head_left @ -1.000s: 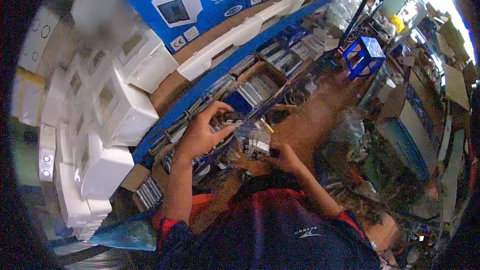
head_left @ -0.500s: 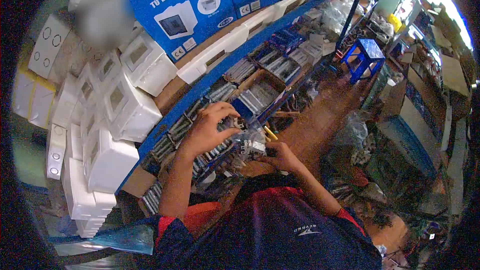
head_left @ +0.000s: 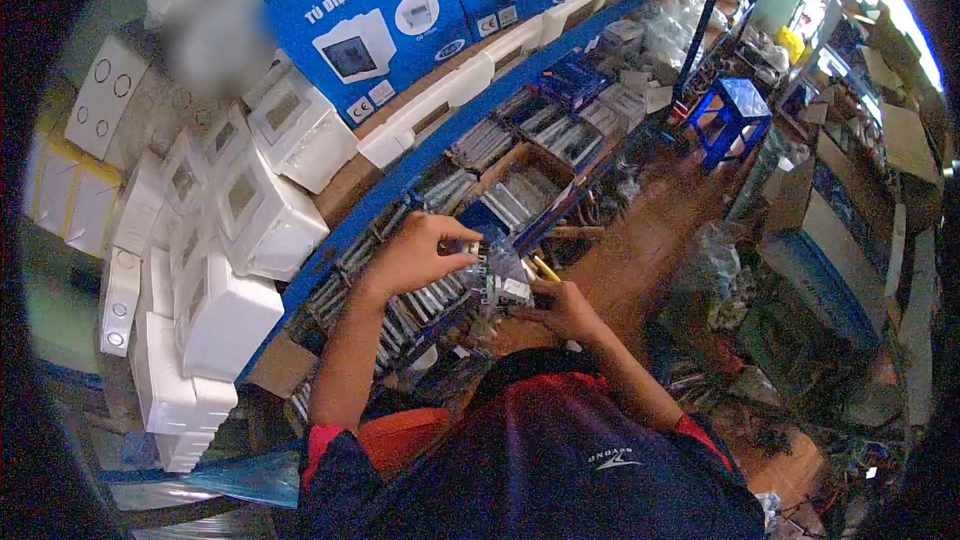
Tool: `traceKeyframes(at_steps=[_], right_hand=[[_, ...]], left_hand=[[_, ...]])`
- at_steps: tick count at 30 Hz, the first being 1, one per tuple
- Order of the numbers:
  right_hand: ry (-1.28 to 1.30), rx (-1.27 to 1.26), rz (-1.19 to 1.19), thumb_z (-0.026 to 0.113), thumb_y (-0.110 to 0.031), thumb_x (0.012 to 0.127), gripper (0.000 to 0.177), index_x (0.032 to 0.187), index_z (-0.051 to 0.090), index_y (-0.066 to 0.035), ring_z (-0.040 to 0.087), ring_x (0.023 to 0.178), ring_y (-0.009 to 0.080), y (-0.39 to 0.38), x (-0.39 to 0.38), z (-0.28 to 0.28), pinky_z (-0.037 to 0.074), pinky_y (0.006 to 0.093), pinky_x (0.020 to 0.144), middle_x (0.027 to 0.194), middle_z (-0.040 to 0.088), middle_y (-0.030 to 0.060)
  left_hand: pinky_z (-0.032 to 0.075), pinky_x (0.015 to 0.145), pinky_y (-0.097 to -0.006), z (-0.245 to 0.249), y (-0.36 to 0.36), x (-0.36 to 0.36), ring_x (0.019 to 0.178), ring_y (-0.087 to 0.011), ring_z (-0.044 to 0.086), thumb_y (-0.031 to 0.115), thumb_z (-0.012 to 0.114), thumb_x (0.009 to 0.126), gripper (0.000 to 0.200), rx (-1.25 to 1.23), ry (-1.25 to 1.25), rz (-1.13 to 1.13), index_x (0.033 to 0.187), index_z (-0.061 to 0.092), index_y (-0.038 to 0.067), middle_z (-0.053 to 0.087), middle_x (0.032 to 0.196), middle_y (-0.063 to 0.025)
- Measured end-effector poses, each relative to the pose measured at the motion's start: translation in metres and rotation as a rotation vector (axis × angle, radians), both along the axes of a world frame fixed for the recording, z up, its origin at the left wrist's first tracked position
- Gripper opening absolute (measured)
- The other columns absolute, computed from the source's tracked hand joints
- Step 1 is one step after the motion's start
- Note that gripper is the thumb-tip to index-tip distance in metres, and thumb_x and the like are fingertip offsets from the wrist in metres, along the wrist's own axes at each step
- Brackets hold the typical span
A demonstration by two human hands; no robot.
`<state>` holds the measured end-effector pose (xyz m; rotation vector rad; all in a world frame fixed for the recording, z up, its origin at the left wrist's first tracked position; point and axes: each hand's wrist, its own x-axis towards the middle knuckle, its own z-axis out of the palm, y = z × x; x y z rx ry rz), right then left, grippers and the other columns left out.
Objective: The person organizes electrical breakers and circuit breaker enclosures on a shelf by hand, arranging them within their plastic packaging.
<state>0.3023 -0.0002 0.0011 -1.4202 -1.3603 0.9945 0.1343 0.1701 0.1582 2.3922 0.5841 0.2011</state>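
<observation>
Clear plastic, crinkled and glinting, sits at the centre of the frame: a small plastic bag [head_left: 508, 278] of pale electrical parts, held between both hands just in front of the blue shelf edge [head_left: 430, 155]. The left hand [head_left: 410, 258] comes in from the lower left with its fingers curled to a narrow pinch, thumb and fingertips closed on a small grey part [head_left: 472, 250] at the bag's upper left side. The right hand [head_left: 566, 312], just below and right of the bag, is closed around its lower edge, fingers bent in tight. Behind the hands, cardboard trays [head_left: 525, 180] of packed parts line the shelf. White enclosures [head_left: 270, 205] are stacked at the left, blue boxes [head_left: 370, 20] stand above, and a blue stool [head_left: 738, 110] is at upper right.
</observation>
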Motion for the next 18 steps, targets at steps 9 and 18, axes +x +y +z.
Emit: traceKeyframes(at_steps=[9,18], right_hand=[[-0.144,-0.11,0.029,0.07,-0.009,0.073,0.034,0.105,0.063,-0.002,0.064,0.09,0.025,0.005,0.011,0.012,0.047,0.0335,0.081,0.098,0.067,0.0138],[0.025,-0.115,0.058,0.07,-0.008,0.073,0.033,0.104,0.064,-0.001,0.062,0.088,0.0217,0.005,0.004,0.01,0.047,0.0329,0.08,0.097,0.067,0.0132]], left_hand=[[0.047,0.07,-0.0308,-0.011,-0.001,0.01,0.078,-0.0224,0.06,0.021,0.075,0.071,0.026,0.05,-0.088,-0.007,0.091,0.07,0.005,0.062,0.084,-0.0092],[0.048,0.076,-0.0337,-0.014,-0.004,0.004,0.085,-0.0266,0.063,0.024,0.074,0.071,0.032,-0.181,-0.065,0.082,0.097,0.067,0.007,0.064,0.093,-0.0125]])
